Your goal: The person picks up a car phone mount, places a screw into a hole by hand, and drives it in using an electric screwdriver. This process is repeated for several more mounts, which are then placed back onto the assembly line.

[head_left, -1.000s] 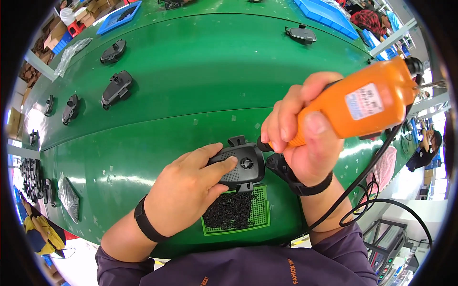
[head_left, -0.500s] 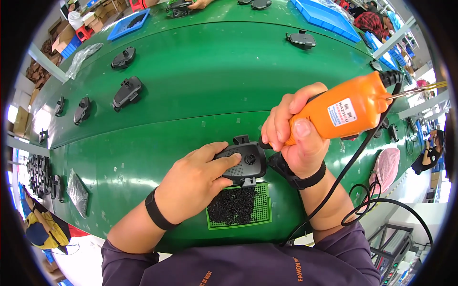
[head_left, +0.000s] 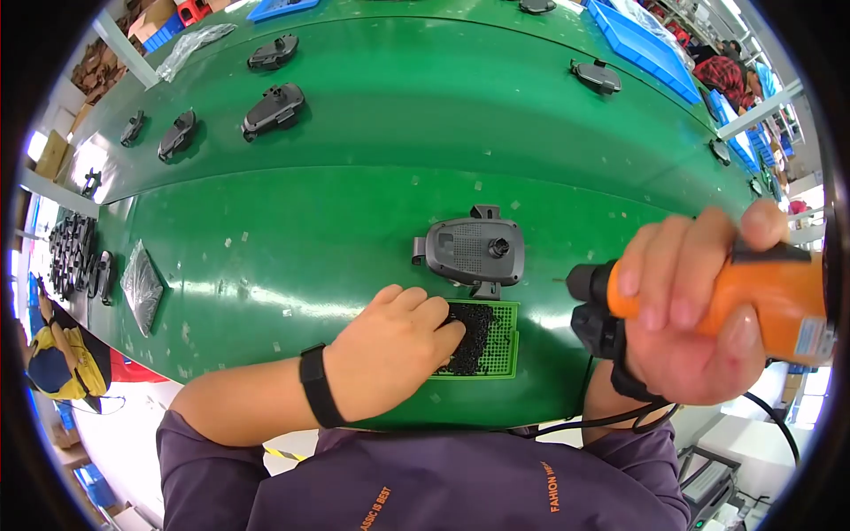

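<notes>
In my right hand (head_left: 695,305) is an orange electric screwdriver (head_left: 784,305), its black tip pointing left above the table's right side. My left hand (head_left: 390,350) reaches to the left part of a small green tray (head_left: 516,341) of small black screws (head_left: 478,332). Its fingers are curled together at the screws, and their tips are partly hidden, so I cannot make out what they pinch. Just beyond the tray a dark grey phone holder (head_left: 460,250) lies with its ball joint upward and clamp arms sticking out. Neither hand touches it.
Similar phone holders (head_left: 274,108) lie farther off on the green table (head_left: 354,212), left and right. Several are stacked at the far left, near a clear plastic bag (head_left: 142,288). A blue tray (head_left: 642,49) is at the back right. The screwdriver's black cable (head_left: 611,416) runs beside my right arm.
My left hand has let go of the phone holder and moved down to the screw tray. My right hand has carried the screwdriver away from the holder to the right. The view has shifted.
</notes>
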### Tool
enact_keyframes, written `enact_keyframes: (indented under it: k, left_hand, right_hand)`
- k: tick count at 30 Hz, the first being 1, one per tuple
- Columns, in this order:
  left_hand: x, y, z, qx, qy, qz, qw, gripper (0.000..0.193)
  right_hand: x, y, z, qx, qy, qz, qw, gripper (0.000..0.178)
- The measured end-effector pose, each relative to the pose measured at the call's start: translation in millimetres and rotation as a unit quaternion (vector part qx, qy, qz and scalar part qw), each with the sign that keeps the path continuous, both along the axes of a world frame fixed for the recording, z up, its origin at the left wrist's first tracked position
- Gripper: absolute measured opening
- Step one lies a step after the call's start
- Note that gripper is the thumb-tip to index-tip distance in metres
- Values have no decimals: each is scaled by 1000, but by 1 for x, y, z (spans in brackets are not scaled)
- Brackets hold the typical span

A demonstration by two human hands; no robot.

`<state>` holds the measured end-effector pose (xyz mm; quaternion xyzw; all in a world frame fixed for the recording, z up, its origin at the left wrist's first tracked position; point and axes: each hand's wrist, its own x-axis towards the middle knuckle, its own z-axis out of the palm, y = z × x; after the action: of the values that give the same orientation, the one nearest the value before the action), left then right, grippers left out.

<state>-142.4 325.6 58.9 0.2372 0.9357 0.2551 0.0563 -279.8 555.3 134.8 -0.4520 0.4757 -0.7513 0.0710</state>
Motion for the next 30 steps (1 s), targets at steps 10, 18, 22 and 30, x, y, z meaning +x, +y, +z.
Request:
enact_keyframes:
  k: [10,18,22,30]
  left_hand:
    - [-8,-3,-21,193,33,66,978,16]
    - [-21,5,-21,283,79,80,952,8]
    - [-18,-1,-16,275,42,62,959,11]
    - [-21,9,-11,300,45,63,951,15]
  right_hand:
    - [25,-23,-7,47,-109,25,993,47]
    - [27,-14,3,133,-134,18,982,52]
    - [22,-24,-10,145,-138,-12,980,51]
    - [28,-23,-6,76,-165,38,983,48]
